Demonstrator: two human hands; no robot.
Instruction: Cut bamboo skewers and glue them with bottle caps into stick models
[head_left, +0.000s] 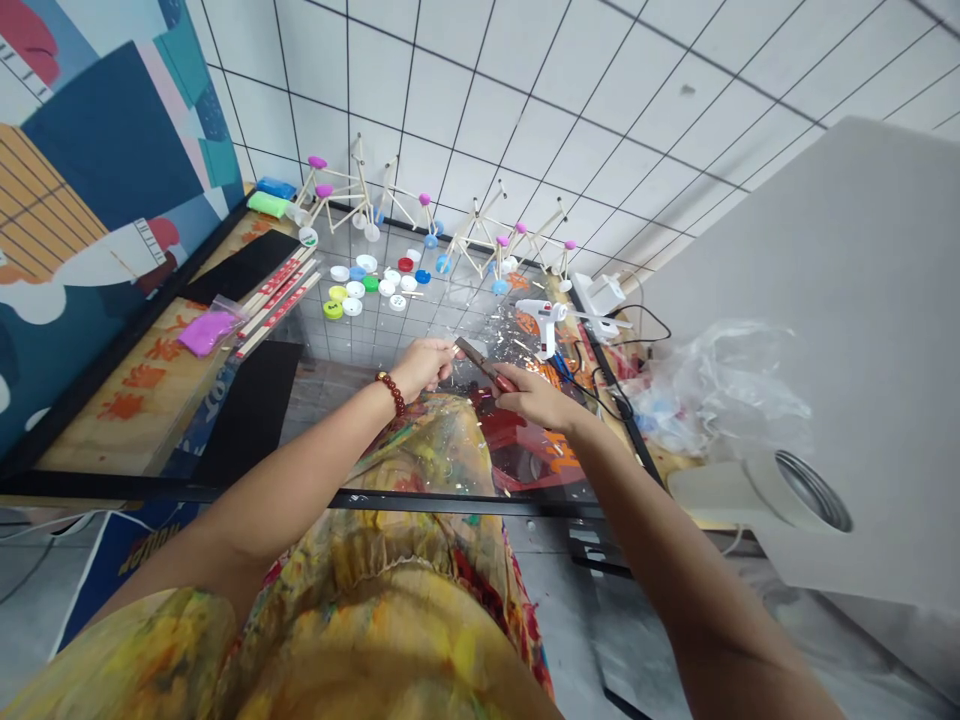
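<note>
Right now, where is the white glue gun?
In the head view, the glue gun lies right of centre on the glass tabletop, just beyond the right hand gripping the red-handled tool.

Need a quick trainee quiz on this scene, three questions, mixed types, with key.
1. Multiple choice: What is the right hand holding?
A) a paintbrush
B) a red-handled tool
C) a spoon

2. True or false: From the wearer's view, the white glue gun lies to the right of the bottle caps.

3. Fill in the blank: The beaded bracelet is on the person's ____ wrist.

Key: 1 B; 2 true; 3 left.
</note>
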